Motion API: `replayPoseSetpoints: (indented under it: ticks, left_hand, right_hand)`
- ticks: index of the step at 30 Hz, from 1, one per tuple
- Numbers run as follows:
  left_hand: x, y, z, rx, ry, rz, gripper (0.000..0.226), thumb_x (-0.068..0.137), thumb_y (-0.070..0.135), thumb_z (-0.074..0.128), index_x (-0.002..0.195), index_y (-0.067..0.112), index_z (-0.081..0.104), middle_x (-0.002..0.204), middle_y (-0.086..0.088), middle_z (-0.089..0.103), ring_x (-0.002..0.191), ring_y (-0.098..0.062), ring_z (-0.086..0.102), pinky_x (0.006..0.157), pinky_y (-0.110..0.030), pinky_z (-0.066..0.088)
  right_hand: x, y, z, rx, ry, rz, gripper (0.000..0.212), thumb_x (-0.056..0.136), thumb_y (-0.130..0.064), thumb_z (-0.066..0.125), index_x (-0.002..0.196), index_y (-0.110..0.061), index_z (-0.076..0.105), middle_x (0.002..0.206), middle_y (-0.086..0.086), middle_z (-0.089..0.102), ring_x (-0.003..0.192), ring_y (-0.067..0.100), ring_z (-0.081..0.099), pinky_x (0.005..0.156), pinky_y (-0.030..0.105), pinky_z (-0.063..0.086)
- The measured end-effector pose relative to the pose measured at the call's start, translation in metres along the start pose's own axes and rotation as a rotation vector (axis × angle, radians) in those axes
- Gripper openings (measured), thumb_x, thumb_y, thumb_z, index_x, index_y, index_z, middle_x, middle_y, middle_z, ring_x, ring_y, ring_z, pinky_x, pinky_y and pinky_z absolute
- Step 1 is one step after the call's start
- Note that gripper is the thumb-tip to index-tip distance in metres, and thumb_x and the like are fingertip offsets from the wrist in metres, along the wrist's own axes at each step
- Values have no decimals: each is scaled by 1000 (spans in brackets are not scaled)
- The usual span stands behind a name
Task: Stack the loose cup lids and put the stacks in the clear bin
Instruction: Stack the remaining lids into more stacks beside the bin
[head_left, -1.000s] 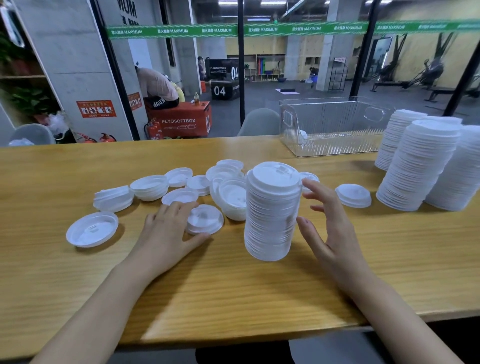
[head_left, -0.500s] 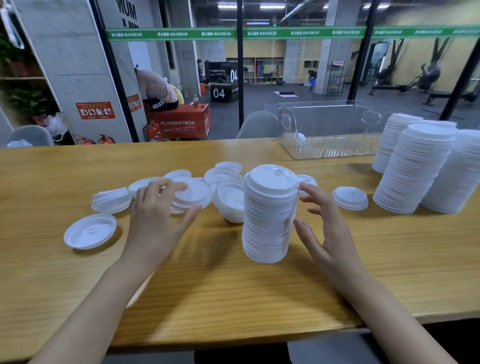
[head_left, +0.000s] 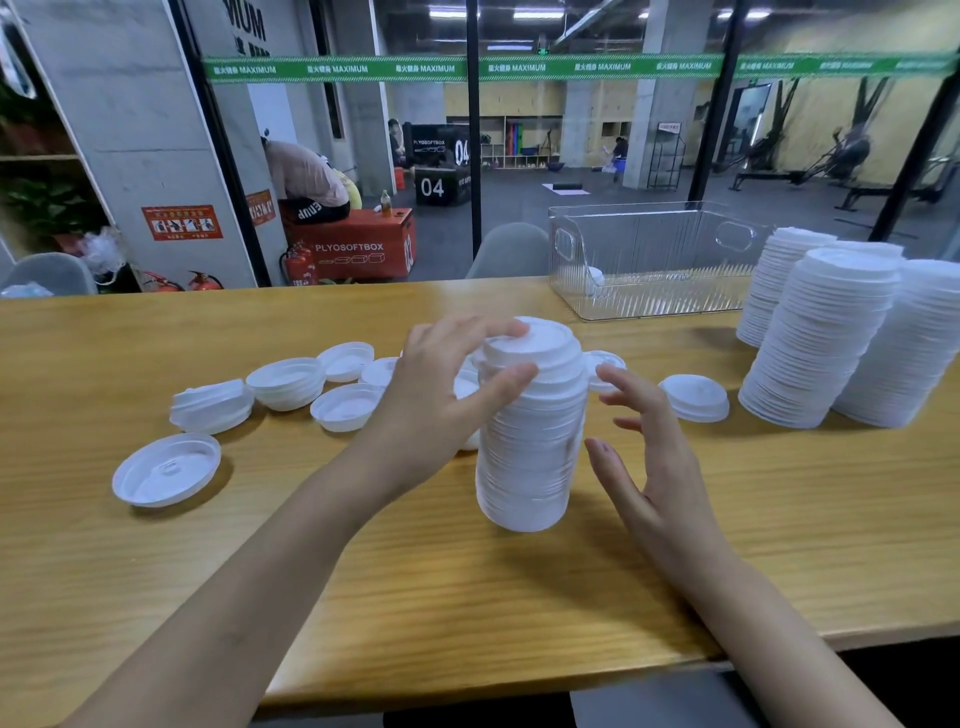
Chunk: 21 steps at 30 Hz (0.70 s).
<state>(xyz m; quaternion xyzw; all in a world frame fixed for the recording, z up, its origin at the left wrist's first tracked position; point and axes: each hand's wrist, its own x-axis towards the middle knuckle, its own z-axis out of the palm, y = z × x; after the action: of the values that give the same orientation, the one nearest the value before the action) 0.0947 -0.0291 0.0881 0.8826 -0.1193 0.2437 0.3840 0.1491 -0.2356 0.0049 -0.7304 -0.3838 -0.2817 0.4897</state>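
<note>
Stacking in progress: left hand (head_left: 441, 395) grips the top of the stack (head_left: 530, 447), fingers curled round it; right hand (head_left: 649, 462) hovers beside, fingers spread. Next, likely: seat the top, fetch loose lids (head_left: 285, 382). Bin (head_left: 649, 306) stands behind.

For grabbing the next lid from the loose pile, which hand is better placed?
Likely left: the left hand, at the top of the centre stack, is beside the loose pile; the right hand hovers open across the stack.

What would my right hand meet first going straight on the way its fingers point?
Probably the side of the lid stack, just beyond the right hand; the gap's depth is unclear.
</note>
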Motion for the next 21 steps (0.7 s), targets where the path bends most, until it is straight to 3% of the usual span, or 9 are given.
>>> replayPoseSetpoints:
  ticks: [5,10,15,21]
  left_hand:
    - [0,1,2,10,-41,31,46,78,66,48,118,47,58,126,27,52,124,-4,35,94,0,22]
    - [-3,0,3,36,-40,87,47,80,63,51,121,41,60,129,21,50,127,-2,33,102,-10,24]
    - [-4,-1,6,46,-17,75,49,80,64,49,122,41,60,127,25,49,125,-3,35,100,-9,24]
    - [-7,-4,9,7,-7,78,49,81,62,51,124,41,59,130,19,50,125,8,33,100,-3,21]
  right_hand:
    - [0,0,0,10,0,-1,50,95,-36,51,142,-27,36,142,-16,43,121,12,51,100,19,39]
    - [0,0,0,14,-7,-5,51,96,-36,50,143,-28,35,143,-20,42,122,15,51,100,22,40]
    - [0,0,0,7,-12,-5,51,95,-36,50,143,-27,35,141,-17,44,122,13,51,100,21,40]
    - [0,0,0,-3,-35,-8,51,97,-40,49,144,-26,35,143,-17,43,123,15,50,100,23,40]
